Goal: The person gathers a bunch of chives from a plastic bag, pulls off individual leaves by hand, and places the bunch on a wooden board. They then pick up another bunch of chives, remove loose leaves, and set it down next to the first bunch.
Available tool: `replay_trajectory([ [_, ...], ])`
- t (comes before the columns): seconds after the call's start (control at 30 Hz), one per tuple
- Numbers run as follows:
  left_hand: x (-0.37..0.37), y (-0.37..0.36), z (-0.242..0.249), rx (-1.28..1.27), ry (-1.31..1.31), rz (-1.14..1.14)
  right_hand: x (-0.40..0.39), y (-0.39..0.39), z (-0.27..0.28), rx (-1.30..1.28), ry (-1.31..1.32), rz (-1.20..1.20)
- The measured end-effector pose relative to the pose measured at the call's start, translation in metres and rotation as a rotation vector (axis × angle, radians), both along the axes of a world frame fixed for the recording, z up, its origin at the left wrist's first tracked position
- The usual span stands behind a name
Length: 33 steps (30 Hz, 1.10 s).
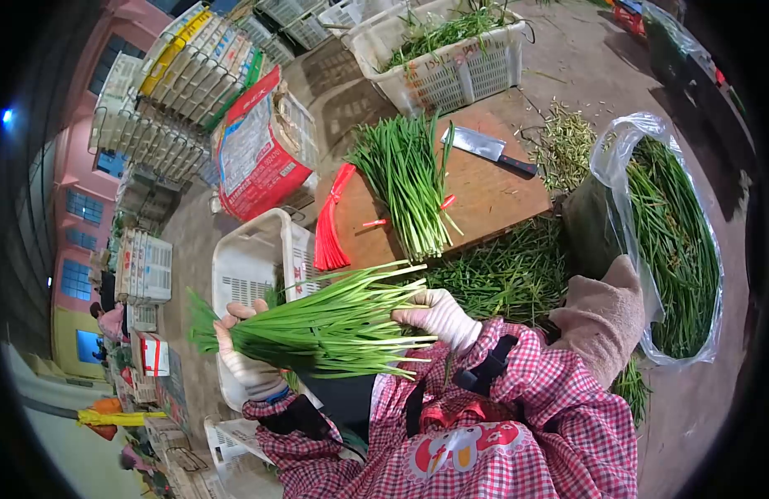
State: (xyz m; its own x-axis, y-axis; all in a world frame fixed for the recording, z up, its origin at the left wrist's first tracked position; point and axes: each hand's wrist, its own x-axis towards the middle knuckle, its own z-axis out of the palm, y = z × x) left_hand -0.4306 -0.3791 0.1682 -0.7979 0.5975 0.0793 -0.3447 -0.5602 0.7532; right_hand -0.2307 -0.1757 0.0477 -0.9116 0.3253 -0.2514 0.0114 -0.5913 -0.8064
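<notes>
Bunch (314, 328) held; bag (619, 195) contains greens (677, 249), crate (476, 81) perhaps trimmings (451, 37).

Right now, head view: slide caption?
Left hand and right hand hold green stalks near a wooden board bearing another bunch and a knife.

The board (517, 195) lay in the middle, with a bundle (405, 187) on it. The ties (328, 229) lay at the board's left side, and the knife (489, 150) right of the bundle. The far crate (484, 79) stood behind the board, with cuttings (447, 37) in it. Scraps (563, 145) lay right of the knife; nearer and further right was the bag (619, 200), with leaves (675, 249) in it. Left of the board stood the sack (264, 158), the near crate (245, 254) before it. The held bunch (310, 328) was between the left hand (250, 362) and right hand (441, 320), before the board.
</notes>
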Motion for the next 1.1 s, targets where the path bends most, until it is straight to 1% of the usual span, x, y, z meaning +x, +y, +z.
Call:
replay_trajectory([
  [0.07,0.003,0.001,-0.002,0.009,-0.037,0.002,0.002,-0.005,-0.001,-0.085,-0.025,-0.124],
  [0.13,0.007,0.002,-0.006,0.028,-0.019,0.01,-0.001,-0.015,0.0,-0.065,-0.042,-0.241],
  [0.17,0.007,0.003,-0.007,0.116,-0.173,-0.003,-0.001,-0.018,0.0,-0.131,-0.039,-0.285],
  [0.2,0.008,0.002,-0.007,0.116,-0.172,-0.003,-0.001,-0.021,0.002,-0.197,-0.037,-0.327],
  [0.23,0.01,0.003,-0.004,0.079,-0.201,0.041,-0.001,-0.022,0.0,-0.197,-0.037,-0.326],
  [0.3,0.01,0.001,-0.004,0.041,-0.229,0.088,-0.002,-0.025,-0.011,-0.445,0.042,-0.376],
  [0.33,0.006,-0.002,-0.008,0.08,-0.189,0.025,-0.003,-0.027,-0.017,-0.498,0.133,-0.359],
  [0.37,0.003,-0.005,-0.011,0.119,-0.15,-0.038,-0.001,-0.028,-0.023,-0.475,0.114,-0.368],
  [0.4,-0.001,-0.008,-0.012,0.118,-0.152,-0.038,0.002,-0.028,-0.027,-0.452,0.093,-0.378],
  [0.43,-0.006,-0.012,-0.012,0.101,-0.16,-0.035,0.01,-0.02,-0.019,-0.536,0.175,-0.341],
  [0.47,-0.007,-0.012,-0.011,0.085,-0.169,-0.033,0.012,-0.012,-0.034,-0.434,0.095,-0.369],
  [0.53,-0.006,-0.013,-0.007,0.117,-0.152,-0.033,0.039,0.008,-0.054,-0.325,0.072,-0.362],
  [0.6,-0.011,-0.022,-0.003,0.108,-0.125,0.038,0.077,0.042,-0.065,0.155,-0.192,-0.109],
  [0.63,-0.005,-0.017,0.003,-0.031,-0.063,0.193,0.089,0.058,-0.052,0.754,-0.415,0.137],
  [0.67,-0.005,-0.018,0.004,-0.032,-0.063,0.196,0.1,0.069,-0.035,1.351,-0.626,0.396],
  [0.7,-0.006,-0.018,0.004,0.014,-0.098,0.174,0.108,0.07,-0.024,1.818,-0.672,0.34],
  [0.73,-0.007,-0.015,0.003,0.061,-0.135,0.149,0.106,0.073,-0.024,1.867,-0.607,0.208],
  [0.77,-0.01,-0.017,-0.002,0.014,-0.07,0.15,0.101,0.068,-0.011,1.677,-0.465,0.041],
  [0.8,-0.012,-0.017,-0.007,0.014,-0.076,0.15,0.092,0.057,0.006,1.475,-0.324,-0.114],
  [0.87,-0.015,-0.017,-0.012,0.039,-0.101,0.142,0.07,0.039,0.027,1.189,-0.237,-0.129],
  [0.93,-0.013,-0.015,-0.011,0.021,-0.145,0.177,0.05,0.027,0.035,1.062,-0.194,-0.107],
  [1.0,-0.012,-0.014,-0.011,-0.02,-0.028,0.17,0.035,0.023,0.04,1.193,-0.215,-0.074],
  [1.03,-0.004,-0.007,-0.003,-0.044,0.117,0.013,0.027,0.023,0.036,1.141,-0.226,-0.043],
  [1.07,0.002,-0.003,0.001,-0.044,0.117,0.017,0.022,0.023,0.032,1.141,-0.223,-0.04],
  [1.1,0.007,0.001,0.004,0.02,-0.013,0.002,0.019,0.023,0.027,1.101,-0.195,-0.022],
])
